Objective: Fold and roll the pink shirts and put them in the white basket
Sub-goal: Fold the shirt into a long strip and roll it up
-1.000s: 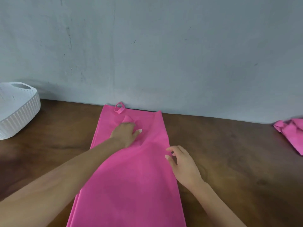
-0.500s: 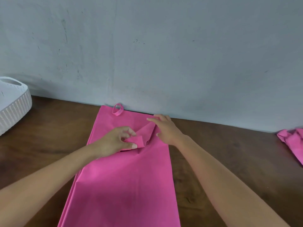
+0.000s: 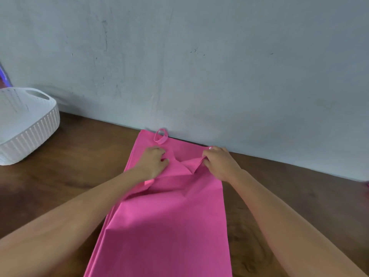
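At the far left the white basket (image 3: 30,128) sits on the brown wooden table (image 3: 83,162), close to the grey wall (image 3: 199,66) and well apart from everything I am handling. A sliver of something purple (image 3: 4,75) shows at the frame edge behind it; I cannot tell what it is.

My left hand (image 3: 153,162) comes next, fingers curled down on the pink shirt (image 3: 165,226), gripping the cloth near its far end. The shirt lies folded into a long narrow strip that runs from the wall toward me, down the middle of the table. Just beyond my left knuckles a small pink loop (image 3: 160,136) stands up at the shirt's far edge, against the wall.

Between my hands the fabric is lifted into a raised, creased fold (image 3: 184,166), with a shadowed tuck beneath it.

My right hand (image 3: 219,162) is closed on the right corner of that fold, fingers and thumb pinching the cloth close to the wall.

At the far right edge a tiny pink scrap (image 3: 367,183) peeks in, too cut off to identify.
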`<state>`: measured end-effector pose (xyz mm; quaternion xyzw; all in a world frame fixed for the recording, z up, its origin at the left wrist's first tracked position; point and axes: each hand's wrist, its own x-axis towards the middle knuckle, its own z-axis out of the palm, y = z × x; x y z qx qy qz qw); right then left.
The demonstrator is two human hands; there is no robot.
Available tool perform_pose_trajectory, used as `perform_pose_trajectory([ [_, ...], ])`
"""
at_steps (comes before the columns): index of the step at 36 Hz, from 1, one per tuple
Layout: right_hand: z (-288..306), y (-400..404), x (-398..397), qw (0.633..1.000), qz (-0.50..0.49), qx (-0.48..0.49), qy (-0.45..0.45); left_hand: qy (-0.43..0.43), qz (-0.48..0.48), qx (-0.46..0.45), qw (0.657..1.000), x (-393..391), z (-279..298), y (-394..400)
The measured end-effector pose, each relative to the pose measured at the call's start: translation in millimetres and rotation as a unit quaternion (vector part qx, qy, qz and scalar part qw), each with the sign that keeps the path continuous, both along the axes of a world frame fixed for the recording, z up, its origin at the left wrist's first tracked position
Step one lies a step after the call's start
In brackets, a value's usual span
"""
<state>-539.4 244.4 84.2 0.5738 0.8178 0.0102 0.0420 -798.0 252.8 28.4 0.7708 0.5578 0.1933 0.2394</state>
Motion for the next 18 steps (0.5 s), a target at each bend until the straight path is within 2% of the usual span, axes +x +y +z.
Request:
perform_pose_trajectory([
  [7, 7.3, 2.7, 5.9, 0.999, -0.021, 0.010, -0.045, 0.069, 0.068, 0.019, 0.995, -5.4, -19.0, 37.5],
  [11, 5.0, 5.8, 9.3, 0.997, -0.030, -0.002, -0.065, 0.050, 0.146, 0.013, 0.988, -15.5, -8.6, 47.2],
  [18, -0.7, 17.3, 11.9, 0.997, -0.029, -0.027, -0.069, 0.025, 0.213, -0.008, 0.977, -31.9, -8.3, 67.3],
])
